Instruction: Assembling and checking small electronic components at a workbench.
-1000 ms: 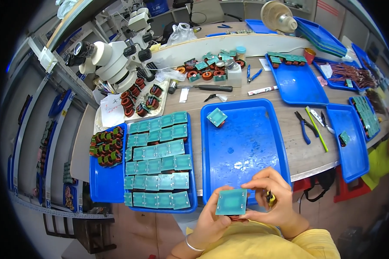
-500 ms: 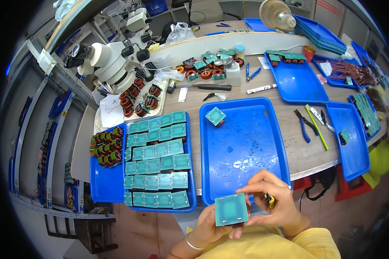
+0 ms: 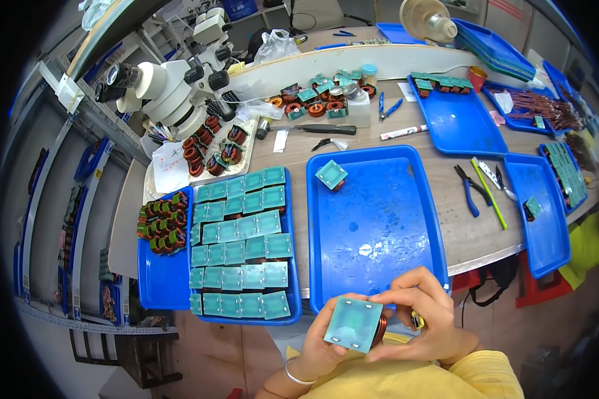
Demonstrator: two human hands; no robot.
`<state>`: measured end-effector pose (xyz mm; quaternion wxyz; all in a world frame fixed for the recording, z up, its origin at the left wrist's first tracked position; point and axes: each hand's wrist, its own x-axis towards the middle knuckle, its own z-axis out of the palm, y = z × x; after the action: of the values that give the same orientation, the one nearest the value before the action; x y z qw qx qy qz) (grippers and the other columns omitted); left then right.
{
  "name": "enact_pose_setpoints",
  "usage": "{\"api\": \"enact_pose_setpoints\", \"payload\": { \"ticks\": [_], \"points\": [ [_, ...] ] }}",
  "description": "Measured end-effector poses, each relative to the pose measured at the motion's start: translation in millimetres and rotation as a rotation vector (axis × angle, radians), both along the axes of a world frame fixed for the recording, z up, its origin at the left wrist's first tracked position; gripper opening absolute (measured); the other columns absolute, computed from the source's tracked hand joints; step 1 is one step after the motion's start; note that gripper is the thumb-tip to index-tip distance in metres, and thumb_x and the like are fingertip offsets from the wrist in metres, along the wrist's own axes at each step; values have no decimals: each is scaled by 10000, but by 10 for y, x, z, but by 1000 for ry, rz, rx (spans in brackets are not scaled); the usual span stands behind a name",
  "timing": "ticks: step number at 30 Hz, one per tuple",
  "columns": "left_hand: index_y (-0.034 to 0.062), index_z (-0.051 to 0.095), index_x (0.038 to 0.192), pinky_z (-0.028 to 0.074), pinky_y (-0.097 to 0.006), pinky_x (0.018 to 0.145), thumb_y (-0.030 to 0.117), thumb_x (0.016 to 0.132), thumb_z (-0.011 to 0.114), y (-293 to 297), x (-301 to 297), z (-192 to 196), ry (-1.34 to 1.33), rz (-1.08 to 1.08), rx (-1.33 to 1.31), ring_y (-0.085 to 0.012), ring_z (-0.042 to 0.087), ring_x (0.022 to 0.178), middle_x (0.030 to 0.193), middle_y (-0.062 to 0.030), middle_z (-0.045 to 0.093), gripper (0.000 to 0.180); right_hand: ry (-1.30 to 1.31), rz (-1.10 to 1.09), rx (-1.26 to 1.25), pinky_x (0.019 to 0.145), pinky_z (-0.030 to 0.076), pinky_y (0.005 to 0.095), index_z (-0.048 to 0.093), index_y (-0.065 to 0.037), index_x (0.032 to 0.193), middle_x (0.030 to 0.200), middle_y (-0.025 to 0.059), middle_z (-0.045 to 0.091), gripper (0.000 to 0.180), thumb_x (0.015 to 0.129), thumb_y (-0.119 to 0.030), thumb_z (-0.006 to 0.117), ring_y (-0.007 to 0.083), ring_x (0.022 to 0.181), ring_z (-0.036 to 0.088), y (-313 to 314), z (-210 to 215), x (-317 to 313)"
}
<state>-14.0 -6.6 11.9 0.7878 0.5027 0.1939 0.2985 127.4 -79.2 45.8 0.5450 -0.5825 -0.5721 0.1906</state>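
Observation:
Over the near edge of the middle blue tray (image 3: 379, 259), my left hand (image 3: 315, 347) grips a square green circuit board (image 3: 354, 324). Its flat face is turned up and shows shiny solder spots near the corners. A copper-wound coil (image 3: 380, 330) sticks out beneath the board on its right. My right hand (image 3: 432, 326) has thumb and fingertips at the board's right side. Curled in its palm is a small yellow-and-black tool (image 3: 416, 320), mostly hidden, so its kind is unclear. One more board with a coil (image 3: 332, 175) lies in the tray's far left corner.
At left, a blue tray (image 3: 295, 266) holds rows of green boards, beside another with wound coils (image 3: 163, 223). Behind stand a microscope (image 3: 166, 93) and loose coils (image 3: 316, 100). Pliers (image 3: 472, 191), a green stick (image 3: 489, 194) and more trays (image 3: 462, 126) lie right.
The board in my hands has tilted and turned slightly, so more of the coil shows on its right. My right fingers have shifted a little along the board's edge.

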Motion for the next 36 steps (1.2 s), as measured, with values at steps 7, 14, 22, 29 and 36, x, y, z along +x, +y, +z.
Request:
{"api": "enact_pose_setpoints", "payload": {
  "ticks": [7,14,22,29,36],
  "points": [
    [31,335,1146,499,-351,683,464,727,623,48,-63,-110,-246,-234,-275,-268,593,826,1055,-258,513,668,-47,5,-107,524,432,261,541,-6,1067,797,96,509,430,728,-237,669,177,629,529,19,-17,225],
    [34,360,975,486,-279,488,527,608,685,31,-66,-112,-19,18,-49,-221,583,601,795,-198,582,696,56,139,-184,579,466,260,592,-11,957,823,103,579,217,740,-7,591,186,676,583,-77,123,192],
    [15,338,1036,495,-321,741,193,619,777,65,-84,-110,-141,-9,364,-218,583,904,980,-160,542,630,-188,192,-301,572,486,279,597,-28,932,839,97,596,225,721,52,594,205,710,607,-60,147,237],
    [15,331,1011,504,-320,728,218,626,767,27,-68,-125,-102,17,301,-231,594,866,989,-177,542,616,0,191,-194,602,481,276,596,-10,961,817,108,583,239,729,47,593,208,722,593,-95,58,247],
    [20,336,1009,493,-279,708,236,615,782,55,-71,-133,0,78,494,-188,584,825,985,-158,535,633,-68,242,-247,587,477,274,604,-2,963,818,106,564,230,739,48,593,204,703,586,-108,27,209]
  ]
}}
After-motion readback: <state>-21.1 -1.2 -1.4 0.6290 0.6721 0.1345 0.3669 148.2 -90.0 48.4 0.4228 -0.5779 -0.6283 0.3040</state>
